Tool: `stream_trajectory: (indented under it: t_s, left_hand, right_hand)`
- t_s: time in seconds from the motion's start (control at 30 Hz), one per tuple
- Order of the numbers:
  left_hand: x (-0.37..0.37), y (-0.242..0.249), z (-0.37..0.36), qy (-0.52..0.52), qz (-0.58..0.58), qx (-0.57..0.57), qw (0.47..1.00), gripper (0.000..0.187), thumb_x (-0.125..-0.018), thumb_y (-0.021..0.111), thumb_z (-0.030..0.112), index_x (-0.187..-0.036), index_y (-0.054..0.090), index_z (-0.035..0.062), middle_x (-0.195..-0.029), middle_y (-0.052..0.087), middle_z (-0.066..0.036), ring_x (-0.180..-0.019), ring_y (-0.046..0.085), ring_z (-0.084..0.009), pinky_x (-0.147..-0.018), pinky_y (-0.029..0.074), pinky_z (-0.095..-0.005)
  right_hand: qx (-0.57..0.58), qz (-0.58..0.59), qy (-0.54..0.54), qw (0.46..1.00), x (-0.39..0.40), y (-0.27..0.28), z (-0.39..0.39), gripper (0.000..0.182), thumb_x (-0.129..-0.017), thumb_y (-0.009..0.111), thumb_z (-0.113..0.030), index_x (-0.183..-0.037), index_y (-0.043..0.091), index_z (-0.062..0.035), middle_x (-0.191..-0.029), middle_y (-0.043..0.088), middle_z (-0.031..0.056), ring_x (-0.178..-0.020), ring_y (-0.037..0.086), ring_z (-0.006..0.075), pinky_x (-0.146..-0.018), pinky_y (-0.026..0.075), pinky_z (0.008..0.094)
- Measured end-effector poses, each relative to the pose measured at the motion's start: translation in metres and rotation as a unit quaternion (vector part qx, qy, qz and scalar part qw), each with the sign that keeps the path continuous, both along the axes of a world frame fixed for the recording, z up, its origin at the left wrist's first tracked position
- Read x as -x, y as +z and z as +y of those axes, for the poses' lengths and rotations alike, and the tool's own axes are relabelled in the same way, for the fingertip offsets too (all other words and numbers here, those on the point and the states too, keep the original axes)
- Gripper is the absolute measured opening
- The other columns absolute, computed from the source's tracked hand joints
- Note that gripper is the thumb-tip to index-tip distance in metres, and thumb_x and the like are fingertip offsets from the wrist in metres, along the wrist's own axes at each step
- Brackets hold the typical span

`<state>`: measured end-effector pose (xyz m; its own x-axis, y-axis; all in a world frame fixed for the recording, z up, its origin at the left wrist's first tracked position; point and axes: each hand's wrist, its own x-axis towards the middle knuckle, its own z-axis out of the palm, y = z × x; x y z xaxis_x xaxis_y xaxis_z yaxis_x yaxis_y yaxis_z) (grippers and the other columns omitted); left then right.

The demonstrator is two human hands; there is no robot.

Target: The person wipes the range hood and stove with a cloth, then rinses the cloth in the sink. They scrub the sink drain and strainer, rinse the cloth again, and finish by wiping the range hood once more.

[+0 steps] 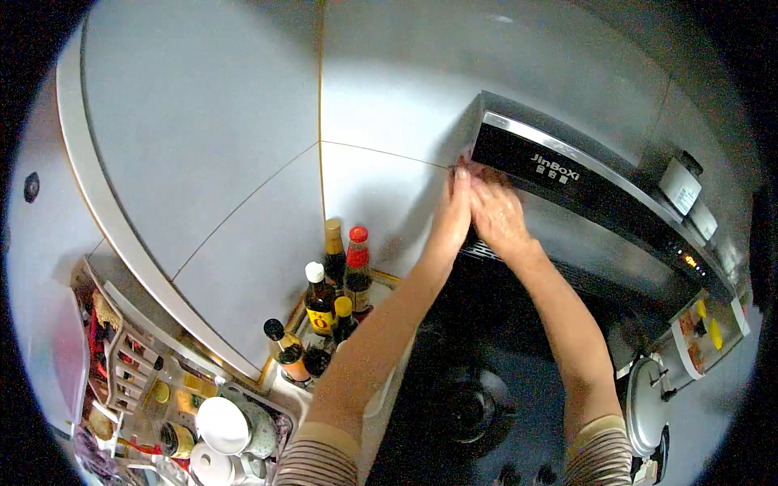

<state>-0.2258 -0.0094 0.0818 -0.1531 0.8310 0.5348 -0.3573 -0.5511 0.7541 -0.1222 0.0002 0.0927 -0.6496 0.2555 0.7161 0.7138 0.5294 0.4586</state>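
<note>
Both my arms reach up to the left end of a black range hood marked with a brand name. My left hand presses against the hood's left corner where it meets the white tiled wall, fingers held together. My right hand lies right beside it, fingers bent onto the hood's lower front edge. Something small and reddish shows at the fingertips; I cannot tell what it is or whether either hand holds it.
Below the hands lies a black gas stove with a burner. Several sauce bottles stand in the corner left of it. A dish rack with bowls and jars sits lower left. A white pot stands at the right.
</note>
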Motion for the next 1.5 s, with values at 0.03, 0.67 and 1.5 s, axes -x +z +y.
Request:
stream_trajectory:
  t_s: [0.03,0.67,1.5]
  left_hand:
    - [-0.002,-0.019,0.025,0.015,0.067,0.006,0.998,0.054,-0.094,0.03,0.041,-0.127,0.038,-0.0007,-0.125,0.044,-0.021,-0.115,0.043,-0.0265,-0.098,0.031,-0.0352]
    - [-0.01,-0.106,0.027,-0.015,0.088,-0.041,0.995,0.052,-0.095,0.031,0.036,-0.131,0.028,-0.0026,-0.129,0.035,-0.02,-0.121,0.033,-0.0278,-0.101,0.026,-0.0384]
    - [-0.21,-0.095,-0.035,0.159,0.517,-0.247,0.804,0.076,-0.075,0.056,0.052,-0.12,0.042,-0.0074,-0.124,0.044,-0.024,-0.12,0.036,-0.0377,-0.104,0.022,-0.0465]
  right_hand:
    - [-0.036,0.001,0.02,0.999,-0.003,-0.012,0.008,0.026,-0.076,0.049,-0.014,-0.099,0.059,-0.0056,-0.109,0.055,0.0114,-0.101,0.051,0.0272,-0.089,0.04,0.0436]
    - [0.135,-0.021,0.013,0.991,-0.021,-0.09,0.008,0.028,-0.074,0.051,-0.008,-0.1,0.058,-0.0006,-0.11,0.056,0.0138,-0.107,0.049,0.0274,-0.094,0.039,0.0388]
    - [0.116,0.257,-0.168,0.945,-0.227,-0.104,-0.044,0.028,-0.074,0.054,-0.024,-0.095,0.057,-0.0047,-0.096,0.06,0.0149,-0.087,0.058,0.0326,-0.077,0.045,0.0424]
